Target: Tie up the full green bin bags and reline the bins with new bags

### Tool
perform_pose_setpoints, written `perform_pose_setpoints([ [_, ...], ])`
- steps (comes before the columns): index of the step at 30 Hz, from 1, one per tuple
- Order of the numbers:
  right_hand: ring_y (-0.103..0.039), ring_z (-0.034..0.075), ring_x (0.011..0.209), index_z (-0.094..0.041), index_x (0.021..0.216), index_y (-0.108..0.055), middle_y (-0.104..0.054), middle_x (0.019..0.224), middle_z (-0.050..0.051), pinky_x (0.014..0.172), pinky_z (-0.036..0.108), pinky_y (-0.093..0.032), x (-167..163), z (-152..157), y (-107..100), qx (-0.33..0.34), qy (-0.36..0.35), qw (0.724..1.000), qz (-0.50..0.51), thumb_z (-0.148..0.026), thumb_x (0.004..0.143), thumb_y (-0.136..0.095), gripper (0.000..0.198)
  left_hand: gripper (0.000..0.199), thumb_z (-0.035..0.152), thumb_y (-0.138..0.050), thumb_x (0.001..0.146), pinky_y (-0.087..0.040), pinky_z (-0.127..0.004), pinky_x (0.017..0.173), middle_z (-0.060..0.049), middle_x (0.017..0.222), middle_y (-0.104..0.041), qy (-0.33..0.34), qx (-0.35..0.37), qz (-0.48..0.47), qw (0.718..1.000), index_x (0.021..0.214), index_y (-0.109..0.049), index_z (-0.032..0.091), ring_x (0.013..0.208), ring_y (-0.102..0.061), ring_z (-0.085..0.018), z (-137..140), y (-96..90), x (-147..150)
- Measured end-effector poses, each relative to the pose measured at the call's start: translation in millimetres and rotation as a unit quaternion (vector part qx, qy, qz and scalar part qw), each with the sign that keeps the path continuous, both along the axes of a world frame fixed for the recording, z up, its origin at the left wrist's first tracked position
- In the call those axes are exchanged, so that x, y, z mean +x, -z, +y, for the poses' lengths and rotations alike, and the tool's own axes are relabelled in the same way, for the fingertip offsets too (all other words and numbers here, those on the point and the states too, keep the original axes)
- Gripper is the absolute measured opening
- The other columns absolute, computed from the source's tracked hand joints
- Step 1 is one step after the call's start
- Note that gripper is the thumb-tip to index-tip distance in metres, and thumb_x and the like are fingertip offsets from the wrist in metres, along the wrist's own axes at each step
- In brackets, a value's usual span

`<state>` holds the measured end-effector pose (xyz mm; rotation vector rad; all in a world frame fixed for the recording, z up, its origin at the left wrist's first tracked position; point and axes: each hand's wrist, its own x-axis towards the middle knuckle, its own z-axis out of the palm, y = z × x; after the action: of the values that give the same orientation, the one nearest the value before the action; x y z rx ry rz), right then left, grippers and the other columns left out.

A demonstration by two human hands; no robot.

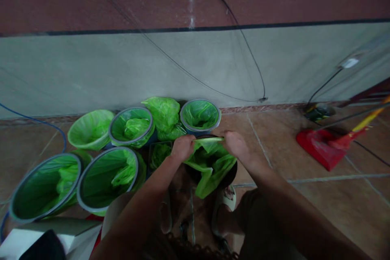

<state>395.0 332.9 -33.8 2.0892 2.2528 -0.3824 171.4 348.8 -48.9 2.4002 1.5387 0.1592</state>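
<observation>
Between my feet stands a dark round bin (233, 174) with a green plastic bag (210, 170) hanging loosely in it and over its near side. My left hand (183, 147) is closed on the bag's far edge, at its left end. Closed on the same edge farther right is my right hand (236, 144). The strip of bag between the two hands is pulled taut above the bin's far rim. The fingertips are partly hidden behind the hands.
Several green-lined bins, such as a large one (79, 207), stand to the left. A lined bin (219, 118) and a bulging green bag (163, 115) rest by the wall. A red dustpan (323, 150) and yellow-handled broom are on the right. A white box (76, 231) sits at lower left.
</observation>
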Motion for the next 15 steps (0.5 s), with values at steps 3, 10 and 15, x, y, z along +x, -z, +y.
perform_pose_setpoints([
  [3, -0.066, 0.023, 0.096, -0.018, 0.103, -0.071, -0.073, 0.102, 0.01, 0.081, 0.026, -0.046, 4, 2, 0, -0.024, 0.008, 0.999, 0.035, -0.023, 0.08, -0.059, 0.027, 0.024, 0.022, -0.049, 0.089, -0.048, -0.028, 0.087, -0.004, 0.098, -0.073, 0.0, -0.024, 0.008, 1.0, 0.1, -0.07, 0.022, 0.093, -0.067, -0.018, 2, 1.2, -1],
  [10, -0.066, 0.015, 0.084, -0.02, 0.1, -0.072, -0.073, 0.096, 0.002, 0.073, 0.021, -0.045, 11, 8, 2, -0.077, 0.006, 0.98, 0.182, -0.024, 0.078, -0.065, 0.024, 0.028, 0.016, -0.044, 0.089, -0.048, -0.026, 0.087, -0.003, 0.101, -0.071, -0.014, -0.008, 0.024, 1.0, 0.099, -0.069, 0.023, 0.094, -0.066, -0.017, 2, 0.2, -4],
  [15, -0.066, 0.023, 0.087, -0.016, 0.089, -0.072, -0.072, 0.093, 0.012, 0.073, 0.027, -0.045, 11, 7, -3, 0.016, 0.074, 0.996, 0.049, -0.021, 0.083, -0.055, 0.019, 0.025, 0.016, -0.044, 0.088, -0.05, -0.029, 0.082, -0.006, 0.094, -0.071, -0.033, -0.014, 0.079, 0.996, 0.093, -0.068, 0.02, 0.09, -0.067, -0.02, 0, 0.9, -4],
])
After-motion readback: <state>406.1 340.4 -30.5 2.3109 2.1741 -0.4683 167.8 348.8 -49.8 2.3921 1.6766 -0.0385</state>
